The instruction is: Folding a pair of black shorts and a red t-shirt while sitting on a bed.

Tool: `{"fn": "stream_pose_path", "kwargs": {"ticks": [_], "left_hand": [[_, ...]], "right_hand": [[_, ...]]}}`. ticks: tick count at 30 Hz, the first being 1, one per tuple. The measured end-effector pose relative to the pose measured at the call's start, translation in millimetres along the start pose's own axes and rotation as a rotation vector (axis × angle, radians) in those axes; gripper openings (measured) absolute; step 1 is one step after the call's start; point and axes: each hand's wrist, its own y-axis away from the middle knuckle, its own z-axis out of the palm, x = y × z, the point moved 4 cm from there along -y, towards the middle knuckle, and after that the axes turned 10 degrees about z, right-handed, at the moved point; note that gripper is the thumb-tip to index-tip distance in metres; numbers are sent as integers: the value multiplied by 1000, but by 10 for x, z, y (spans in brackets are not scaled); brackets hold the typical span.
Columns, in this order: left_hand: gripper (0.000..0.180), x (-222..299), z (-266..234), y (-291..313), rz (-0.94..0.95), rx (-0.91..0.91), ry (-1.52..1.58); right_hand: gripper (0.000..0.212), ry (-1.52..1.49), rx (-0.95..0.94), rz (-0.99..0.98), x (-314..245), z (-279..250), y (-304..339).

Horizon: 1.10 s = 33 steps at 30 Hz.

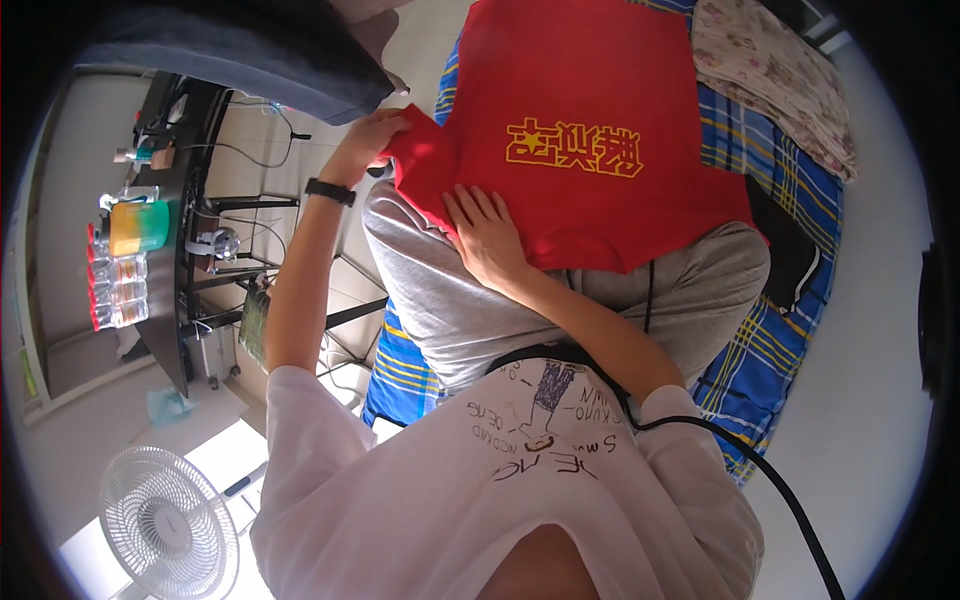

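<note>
A red T-shirt with yellow printing lies spread over my lap and the bed, its neckline toward me. At its left side, my left hand, with a black band at the wrist, is closed on the edge of the left sleeve, which is lifted and partly folded. Beside that sleeve my right hand lies flat on the shirt near its lower left edge, fingers stretched out. My forearm crosses over my legs in grey trousers. The far end of the shirt runs out of the picture.
Under me is a bed with a blue checked sheet. A floral cloth and a black item lie at its right, by the wall. To the left stand a dark desk with several bottles, and a white fan. A black cable hangs at the right.
</note>
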Motion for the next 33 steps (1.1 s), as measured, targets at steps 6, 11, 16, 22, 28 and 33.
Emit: {"fn": "stream_pose_path", "kwargs": {"ticks": [6, 11, 16, 22, 28, 33], "left_hand": [[43, 221, 1152, 21, -9, -412, -243], [45, 172, 1679, 407, 8, -847, -253], [43, 49, 1156, 255, 606, -386, -739], [56, -641, 588, 103, 417, -232, -960], [61, -953, 531, -445, 477, -198, -814], [38, -1114, 552, -741, 489, -250, -663]], "right_hand": [[52, 17, 38, 11, -3, -9, 23], [46, -18, -116, 69, 27, 20, 83], [48, 136, -15, 0, -15, -142, 148], [34, -343, -487, 55, 52, -735, 96], [29, -328, -36, 29, 409, -999, -450], [50, -116, -251, -132, -173, -611, -265]]}}
